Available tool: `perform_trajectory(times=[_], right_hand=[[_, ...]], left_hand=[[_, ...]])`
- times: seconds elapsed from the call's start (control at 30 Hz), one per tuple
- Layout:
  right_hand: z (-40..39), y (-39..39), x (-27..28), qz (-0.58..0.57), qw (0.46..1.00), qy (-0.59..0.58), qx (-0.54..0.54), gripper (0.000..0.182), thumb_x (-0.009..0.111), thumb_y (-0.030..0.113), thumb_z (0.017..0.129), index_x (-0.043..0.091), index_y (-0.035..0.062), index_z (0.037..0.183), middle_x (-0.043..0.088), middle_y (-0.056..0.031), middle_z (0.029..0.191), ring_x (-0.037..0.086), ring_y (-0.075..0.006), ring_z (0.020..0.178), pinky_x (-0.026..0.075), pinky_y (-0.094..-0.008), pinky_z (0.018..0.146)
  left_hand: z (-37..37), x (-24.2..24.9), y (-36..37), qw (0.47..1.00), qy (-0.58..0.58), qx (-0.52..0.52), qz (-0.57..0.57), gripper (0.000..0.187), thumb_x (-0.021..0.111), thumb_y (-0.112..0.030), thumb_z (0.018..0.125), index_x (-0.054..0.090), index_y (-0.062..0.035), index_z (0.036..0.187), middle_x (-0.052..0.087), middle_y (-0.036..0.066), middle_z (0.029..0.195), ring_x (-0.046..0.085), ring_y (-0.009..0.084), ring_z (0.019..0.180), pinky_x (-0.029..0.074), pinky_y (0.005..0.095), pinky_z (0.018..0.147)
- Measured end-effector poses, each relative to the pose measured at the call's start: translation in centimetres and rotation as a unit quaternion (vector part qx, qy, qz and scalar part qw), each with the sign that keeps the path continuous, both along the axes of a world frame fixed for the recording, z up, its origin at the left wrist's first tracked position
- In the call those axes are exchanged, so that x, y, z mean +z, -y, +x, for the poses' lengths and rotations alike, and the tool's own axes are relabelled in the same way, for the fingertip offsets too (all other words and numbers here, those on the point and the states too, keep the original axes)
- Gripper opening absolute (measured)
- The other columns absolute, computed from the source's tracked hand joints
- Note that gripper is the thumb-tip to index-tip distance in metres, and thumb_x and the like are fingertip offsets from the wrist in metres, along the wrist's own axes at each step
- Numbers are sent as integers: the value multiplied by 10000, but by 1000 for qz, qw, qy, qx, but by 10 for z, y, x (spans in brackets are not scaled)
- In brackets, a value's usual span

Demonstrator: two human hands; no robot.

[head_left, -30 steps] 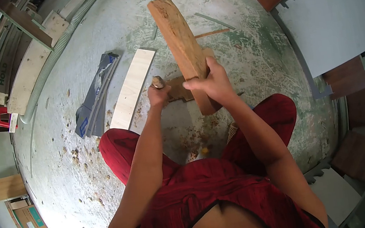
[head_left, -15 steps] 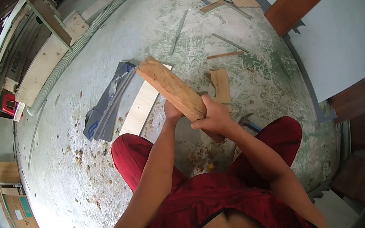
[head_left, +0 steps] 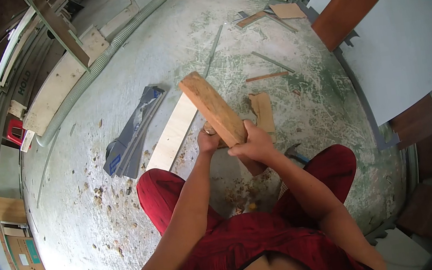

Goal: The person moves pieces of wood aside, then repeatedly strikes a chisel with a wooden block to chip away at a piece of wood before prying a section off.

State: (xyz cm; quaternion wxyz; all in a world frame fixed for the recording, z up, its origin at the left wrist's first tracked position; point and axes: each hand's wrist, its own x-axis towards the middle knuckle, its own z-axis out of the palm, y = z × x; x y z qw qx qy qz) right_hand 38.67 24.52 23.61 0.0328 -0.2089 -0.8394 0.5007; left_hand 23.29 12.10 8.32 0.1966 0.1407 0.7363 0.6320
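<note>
A thick wooden block (head_left: 212, 108) is held up at a slant above the floor, its far end leaning left. My right hand (head_left: 255, 143) is closed round its near part, thumb across the top face; a short lower end of the block shows below the hand. On the block's left side, my left hand (head_left: 208, 140) is closed in a fist. A small rounded end pokes out at the top of that fist, but I cannot tell what it belongs to. By my right knee lies a hammer (head_left: 297, 154) with a blue handle, partly covered by the leg.
On the floor (head_left: 187, 50) lie a pale board (head_left: 172, 133), grey strips with torn wrapping (head_left: 136, 135), a brown cardboard scrap (head_left: 262, 112) and scattered chips. Boards and a ribbed hose (head_left: 100, 60) line the left; large panels (head_left: 389, 28) lean at right.
The block's far end has shifted right and slightly down in view. The rounded end at my left fist now shows. The floor scene has moved a little downward.
</note>
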Motion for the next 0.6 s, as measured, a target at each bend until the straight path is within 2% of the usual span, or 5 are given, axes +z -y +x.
perform_trajectory(times=[0.1,0.27,0.37,0.47,0.6], right_hand=[[-6,-9,-22,-75,996,-40,-23,681,828,296,539,494,-38,1030,620,-131,861,618,-215,824,470,-311,728],[-8,-17,-34,-91,994,-3,-54,806,805,390,523,480,-67,1102,621,-223,982,613,-344,940,461,-360,819],[-8,-27,-47,-10,992,91,-85,791,807,381,533,496,-76,1098,621,-228,1010,612,-344,967,464,-375,834],[-3,-34,-83,12,974,194,-118,789,812,390,533,514,-57,1111,618,-224,1041,603,-352,985,461,-395,839],[4,-40,-105,30,960,261,-95,786,809,386,547,514,-38,1140,616,-216,1064,596,-346,1006,458,-398,844]], left_hand=[[-4,-8,-1,1000,10,2,-10,268,732,-79,711,656,-32,963,684,57,944,643,140,849,521,301,747],[-18,-39,-1,997,-22,67,-38,265,765,-62,636,634,-16,862,658,53,804,615,155,717,497,305,680],[-13,18,-2,987,-66,134,-58,298,790,-61,601,627,-5,844,645,55,782,603,163,699,489,310,667],[-37,81,3,992,-80,62,-75,302,760,-51,628,613,-58,891,598,17,753,567,108,661,463,271,521],[-35,170,19,996,-82,-37,-18,298,771,-56,640,609,-53,891,590,8,745,549,96,641,440,242,532]])
